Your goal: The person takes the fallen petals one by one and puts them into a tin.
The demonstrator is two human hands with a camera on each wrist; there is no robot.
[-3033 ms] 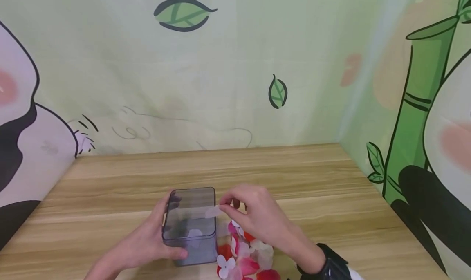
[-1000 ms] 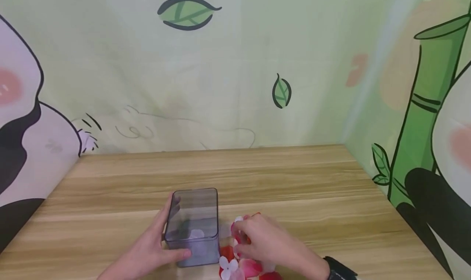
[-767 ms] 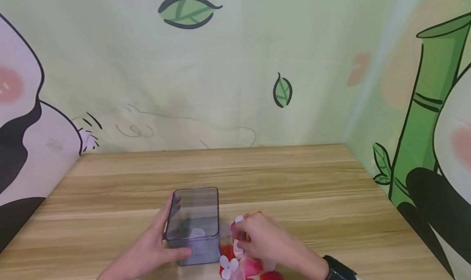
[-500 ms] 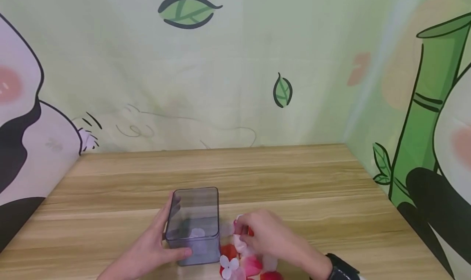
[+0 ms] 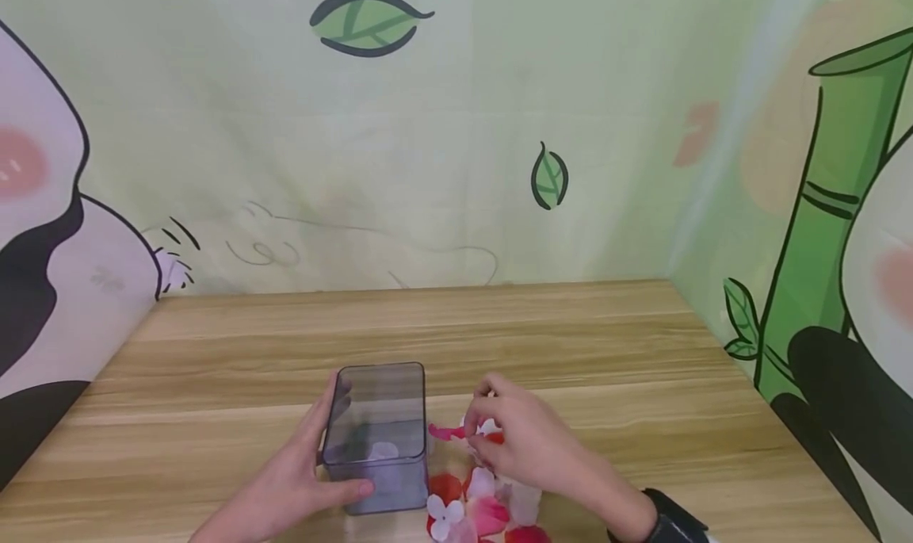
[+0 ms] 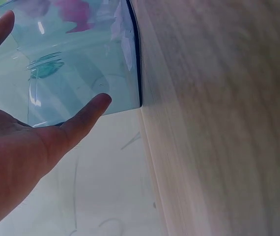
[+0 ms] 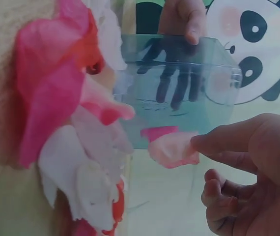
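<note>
My left hand (image 5: pixel 307 464) grips a clear, smoky plastic box (image 5: pixel 388 491) standing on the table, thumb across its front and fingers along its far left side. Through the wall a pale petal (image 5: pixel 383 450) shows in the box. To the right, my right hand (image 5: pixel 517 432) pinches a pale pink petal (image 7: pixel 172 151) between thumb and forefinger. A magenta petal (image 5: pixel 447 432) sticks out at those fingertips toward the box. Below this hand lies a loose pile of artificial petals (image 5: pixel 488 515) in red, pink and white.
A white four-petalled flower (image 5: pixel 445 518) lies at the near left of the pile, close by the box. The wood-grain table (image 5: pixel 399 321) runs back to a printed cloth wall (image 5: pixel 428 131) with leaves, bamboo and pandas. A black band (image 5: pixel 674 519) circles my right wrist.
Three seconds ago my right hand held a whitish petal at the box's rim; then it went down to the pile. Now it has risen with petals at its fingertips. The left hand keeps its grip.
</note>
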